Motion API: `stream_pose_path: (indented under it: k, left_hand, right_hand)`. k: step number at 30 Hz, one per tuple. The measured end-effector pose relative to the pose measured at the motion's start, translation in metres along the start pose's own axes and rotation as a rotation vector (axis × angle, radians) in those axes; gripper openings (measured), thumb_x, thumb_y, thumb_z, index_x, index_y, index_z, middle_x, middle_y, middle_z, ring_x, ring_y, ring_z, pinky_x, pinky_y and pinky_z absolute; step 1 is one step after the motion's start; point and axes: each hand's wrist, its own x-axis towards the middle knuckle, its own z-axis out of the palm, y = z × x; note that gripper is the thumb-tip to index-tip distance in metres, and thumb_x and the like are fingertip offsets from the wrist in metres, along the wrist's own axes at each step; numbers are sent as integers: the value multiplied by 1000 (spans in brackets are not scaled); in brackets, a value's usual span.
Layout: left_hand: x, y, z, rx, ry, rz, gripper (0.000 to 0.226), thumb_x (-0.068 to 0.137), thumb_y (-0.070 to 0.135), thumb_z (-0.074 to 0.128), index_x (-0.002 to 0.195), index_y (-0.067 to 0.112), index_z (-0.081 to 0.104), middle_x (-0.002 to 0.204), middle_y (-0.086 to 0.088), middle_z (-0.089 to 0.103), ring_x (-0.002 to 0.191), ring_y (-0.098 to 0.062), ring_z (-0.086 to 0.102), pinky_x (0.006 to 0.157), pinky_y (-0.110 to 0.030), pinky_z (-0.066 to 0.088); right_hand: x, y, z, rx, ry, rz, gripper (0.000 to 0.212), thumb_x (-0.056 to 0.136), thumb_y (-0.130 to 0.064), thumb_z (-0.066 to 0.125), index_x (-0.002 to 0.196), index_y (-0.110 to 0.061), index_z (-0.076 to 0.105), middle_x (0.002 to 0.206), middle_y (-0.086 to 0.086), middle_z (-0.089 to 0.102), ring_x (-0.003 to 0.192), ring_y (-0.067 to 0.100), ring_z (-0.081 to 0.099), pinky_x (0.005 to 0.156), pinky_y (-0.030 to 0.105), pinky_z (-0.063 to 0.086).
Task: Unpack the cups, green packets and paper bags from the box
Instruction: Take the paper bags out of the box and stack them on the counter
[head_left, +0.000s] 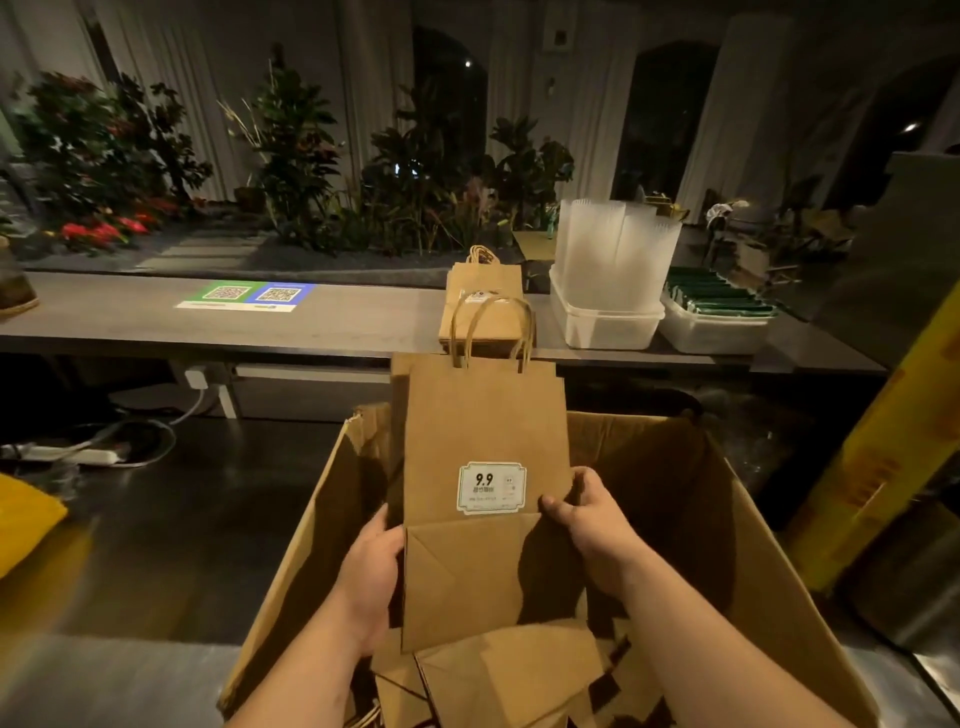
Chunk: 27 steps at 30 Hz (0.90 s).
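Observation:
A bundle of flat brown paper bags with twine handles and a white "9.9" sticker stands upright over the open cardboard box. My left hand grips its left edge. My right hand grips the right edge, thumb on the front. More folded paper bags lie in the box bottom. On the counter behind lies a stack of paper bags. Beside it, clear plastic cups stand stacked in a white tub. Green packets fill a second tub.
The grey counter carries a green and blue QR-code card; plants line the wall behind it. A power strip and cables lie on the lower shelf at left. A yellow object is at far left, a yellow roll at right.

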Motion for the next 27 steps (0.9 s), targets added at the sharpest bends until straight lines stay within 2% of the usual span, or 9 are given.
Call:
stream_pose_path:
  k: [3, 6, 9, 12, 14, 17, 19, 23, 27]
  left_hand:
    - [-1, 2, -1, -81, -50, -49, 45, 105, 57, 31, 126, 38, 66, 118, -1, 75, 111, -29, 71, 87, -50, 57]
    - [2, -5, -1, 153, 54, 22, 21, 104, 37, 55, 123, 44, 59, 118, 6, 72, 112, -22, 66, 81, -40, 54]
    - [9, -13, -3, 218, 140, 55, 30, 103, 29, 59, 124, 49, 55, 119, 13, 69, 114, -15, 62, 81, -37, 53]
    - [11, -9, -3, 227, 215, 130, 34, 104, 25, 57, 131, 45, 50, 117, 14, 66, 109, -10, 61, 82, -36, 52]
    - [12, -8, -7, 302, 291, 206, 36, 104, 24, 55, 134, 43, 45, 117, 15, 62, 106, -7, 57, 85, -36, 51]
    - [13, -10, -14, 450, 398, 270, 39, 105, 26, 52, 142, 36, 44, 122, 10, 61, 115, -18, 59, 96, -49, 54]
    - [12, -11, -15, 468, 449, 289, 38, 105, 23, 53, 142, 32, 48, 124, 6, 63, 117, -21, 60, 97, -48, 54]
    - [5, -13, -12, 525, 497, 307, 44, 105, 26, 51, 148, 24, 43, 130, 0, 62, 121, -24, 60, 96, -46, 56]
    - [3, -12, -13, 550, 507, 276, 45, 105, 24, 51, 150, 22, 41, 132, -2, 63, 123, -26, 62, 96, -46, 56]
  right_hand:
    - [9, 12, 11, -9, 63, 0, 54, 98, -11, 66, 144, -22, 42, 117, -3, 67, 110, 22, 67, 98, 47, 57]
    - [13, 17, 18, -65, 100, -100, 43, 96, -12, 69, 134, -26, 53, 120, -5, 66, 116, 20, 64, 98, 43, 58]
    - [14, 11, 17, -69, 100, -213, 29, 96, -16, 70, 116, -31, 55, 117, -2, 69, 108, 17, 68, 91, 40, 60]
    - [18, 10, 12, -80, 97, -212, 23, 100, -23, 64, 119, -30, 54, 121, 1, 68, 109, 18, 67, 96, 43, 58]
    - [19, 19, 5, -214, 76, -169, 32, 103, -24, 59, 132, -27, 49, 131, 3, 64, 112, 16, 63, 98, 39, 54]
    - [21, 52, -6, -959, -76, -31, 66, 93, -27, 72, 151, -28, 39, 146, 0, 52, 126, 18, 55, 101, 34, 53]
    - [18, 71, -4, -1237, -165, 130, 78, 87, -38, 77, 153, -25, 38, 148, 3, 49, 134, 22, 51, 107, 37, 50]
    - [18, 86, 4, -1210, -39, 307, 81, 83, -50, 79, 146, -16, 41, 134, 4, 59, 112, 16, 61, 95, 29, 54]
    - [26, 92, 12, -1056, -6, 375, 64, 80, -35, 85, 132, -18, 53, 109, 0, 64, 98, 16, 68, 90, 34, 60]
